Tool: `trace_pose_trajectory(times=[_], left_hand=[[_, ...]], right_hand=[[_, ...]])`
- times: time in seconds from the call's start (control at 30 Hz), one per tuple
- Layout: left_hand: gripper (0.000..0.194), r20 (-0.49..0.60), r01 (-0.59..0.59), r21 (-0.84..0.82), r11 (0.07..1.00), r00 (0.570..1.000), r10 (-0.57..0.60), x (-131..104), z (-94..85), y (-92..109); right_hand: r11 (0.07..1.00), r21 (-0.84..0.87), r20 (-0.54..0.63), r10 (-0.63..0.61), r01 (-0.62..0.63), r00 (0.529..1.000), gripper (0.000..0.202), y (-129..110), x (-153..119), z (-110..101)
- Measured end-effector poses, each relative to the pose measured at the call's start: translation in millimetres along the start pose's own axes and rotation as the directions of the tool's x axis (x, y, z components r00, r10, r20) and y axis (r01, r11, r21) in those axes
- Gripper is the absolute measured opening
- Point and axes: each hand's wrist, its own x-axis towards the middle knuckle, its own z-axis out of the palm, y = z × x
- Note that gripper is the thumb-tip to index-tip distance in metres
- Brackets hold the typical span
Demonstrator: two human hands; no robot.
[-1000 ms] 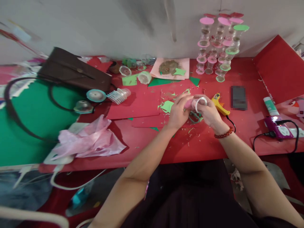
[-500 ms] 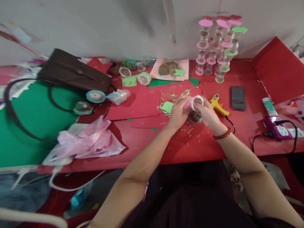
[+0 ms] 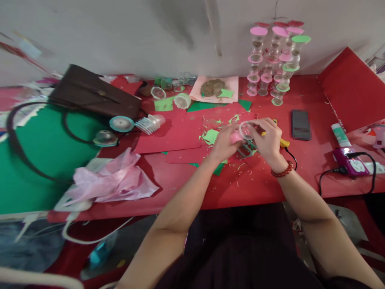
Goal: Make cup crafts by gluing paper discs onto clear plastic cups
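Note:
My left hand is closed around a small clear plastic cup with a pink part at its left end. The open rim tilts up and to the right. The fingertips of my right hand pinch at the right side of that rim; exactly what they grip there is partly hidden. Below the cup lie green-handled scissors, half covered by my hands. A yellow glue gun shows from behind my right hand. Light green paper and thin scraps are left of the cup.
Stacked cup columns with pink and green discs stand at the back. Elsewhere are a phone, a glue stick, a purple power socket, nested cups, a brown bag and a pink plastic bag.
My right hand has shifted from wrapping the cup's side to its rim, with its fingers raised and covering more of the glue gun. The cup has turned slightly left in my left hand.

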Motion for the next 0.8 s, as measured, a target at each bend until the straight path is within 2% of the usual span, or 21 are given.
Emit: trace_pose_trajectory(times=[0.13,0.27,0.33,0.53,0.67,0.8], left_hand=[[0.067,0.009,-0.075,-0.129,0.989,0.997,0.077,1,2.7,6],[0.095,0.002,-0.103,-0.212,0.972,0.994,0.106,-2,5.5,10],[0.099,-0.011,-0.118,-0.219,0.968,0.993,0.119,-3,6.5,12],[0.07,-0.032,-0.125,-0.253,0.959,0.992,0.121,-4,2.5,18],[0.067,-0.07,-0.084,-0.275,0.958,0.995,0.067,-3,-3.4,20],[0.064,-0.113,-0.094,-0.216,0.972,0.991,0.071,-2,-7.6,20]], right_hand=[[0.998,-0.048,0.002,-0.046,0.046,0.999,0.011,0,-2,2],[0.999,-0.046,0.024,-0.007,0.008,1.0,0.014,-2,-2,1],[0.999,-0.019,0.044,0.03,-0.029,0.999,0.015,-6,-2,0],[0.979,0.133,0.081,0.147,-0.157,0.986,0.014,-12,-1,-2],[0.917,0.272,0.112,0.273,-0.294,0.956,0.017,-8,1,0],[0.885,0.335,0.14,0.294,-0.325,0.946,0.013,-6,3,1]])
